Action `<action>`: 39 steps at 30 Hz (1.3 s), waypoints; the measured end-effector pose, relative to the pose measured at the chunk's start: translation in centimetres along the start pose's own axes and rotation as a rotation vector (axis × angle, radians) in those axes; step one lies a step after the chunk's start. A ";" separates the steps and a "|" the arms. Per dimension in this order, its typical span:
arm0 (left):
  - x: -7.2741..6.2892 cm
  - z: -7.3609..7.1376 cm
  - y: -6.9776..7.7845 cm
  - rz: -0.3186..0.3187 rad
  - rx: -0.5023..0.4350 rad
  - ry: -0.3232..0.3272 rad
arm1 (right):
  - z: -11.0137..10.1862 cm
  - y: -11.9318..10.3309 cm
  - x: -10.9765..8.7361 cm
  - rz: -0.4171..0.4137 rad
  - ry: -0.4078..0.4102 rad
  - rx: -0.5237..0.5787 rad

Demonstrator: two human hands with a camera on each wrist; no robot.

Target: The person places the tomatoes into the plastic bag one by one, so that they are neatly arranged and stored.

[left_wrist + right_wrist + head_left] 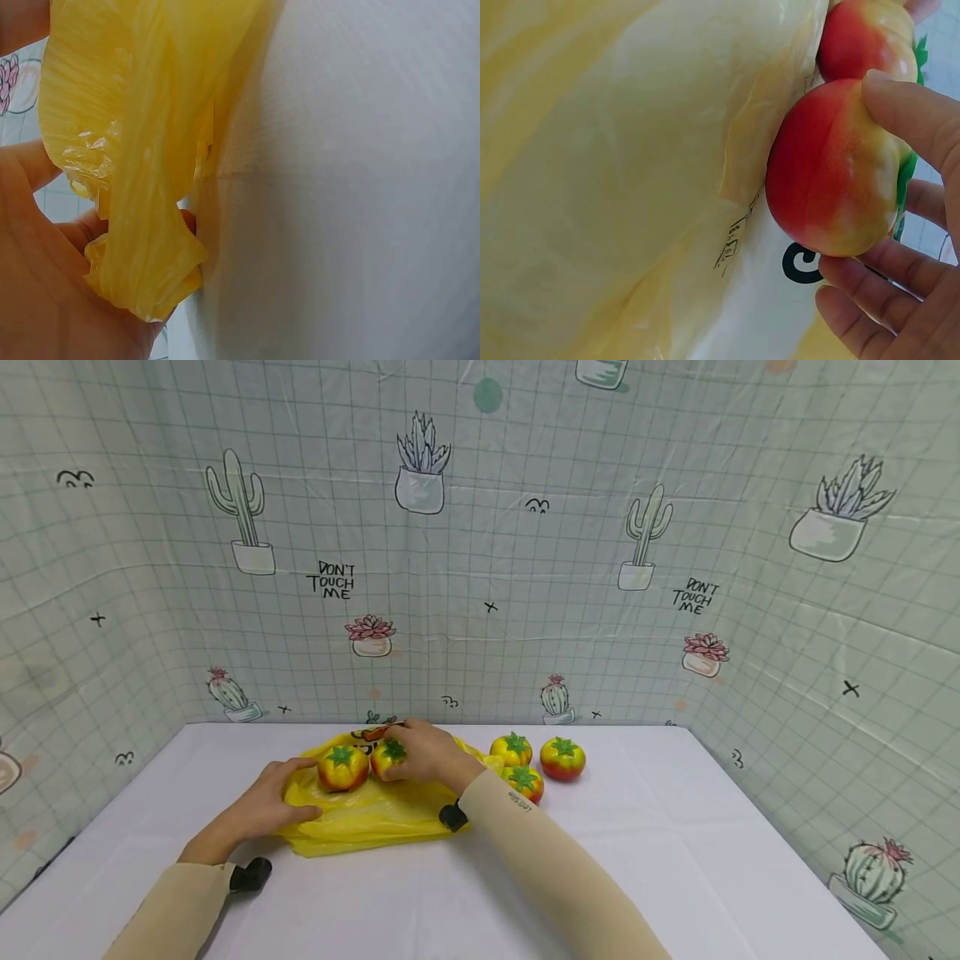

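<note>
Right hand (431, 753), near frame centre: fingers hold one tomato (381, 763) over a yellow bag (382, 818), beside a second tomato (342, 770). Left hand (264, 800): fingers wide, touching the bag.

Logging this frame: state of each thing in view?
Yellow bag: crumpled, mouth unclear
Leftmost fruit: leaves up, not gripped
Second fruit: gripped, leaves up
Three fruits at right: leaves up, loose
Right hand: holding second fruit
Left hand: at bag's left end, fingers apart
White tablecloth: spread, creased
Backdrop: upright, wrinkled
</note>
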State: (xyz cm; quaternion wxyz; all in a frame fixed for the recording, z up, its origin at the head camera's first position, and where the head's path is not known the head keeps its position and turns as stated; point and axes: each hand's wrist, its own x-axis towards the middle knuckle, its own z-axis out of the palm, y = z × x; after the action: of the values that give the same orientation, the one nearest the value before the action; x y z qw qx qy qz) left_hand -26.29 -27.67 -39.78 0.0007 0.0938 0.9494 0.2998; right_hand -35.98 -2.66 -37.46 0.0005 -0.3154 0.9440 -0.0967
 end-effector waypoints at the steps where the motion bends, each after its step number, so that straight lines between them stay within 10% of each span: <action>1: 0.0 0.0 0.0 -0.001 -0.001 0.000 | 0.0 0.0 0.0 0.001 0.001 0.000; 39: 0.1 0.1 -0.1 -0.023 -0.009 -0.003 | -1.7 -0.7 -0.9 -0.034 0.007 -0.023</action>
State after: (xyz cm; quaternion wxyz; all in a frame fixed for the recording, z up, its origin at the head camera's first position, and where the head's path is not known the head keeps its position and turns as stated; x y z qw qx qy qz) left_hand -26.36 -27.68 -39.88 0.0059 0.0834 0.9491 0.3037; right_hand -34.90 -2.35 -35.68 -0.0081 -0.3311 0.9395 -0.0870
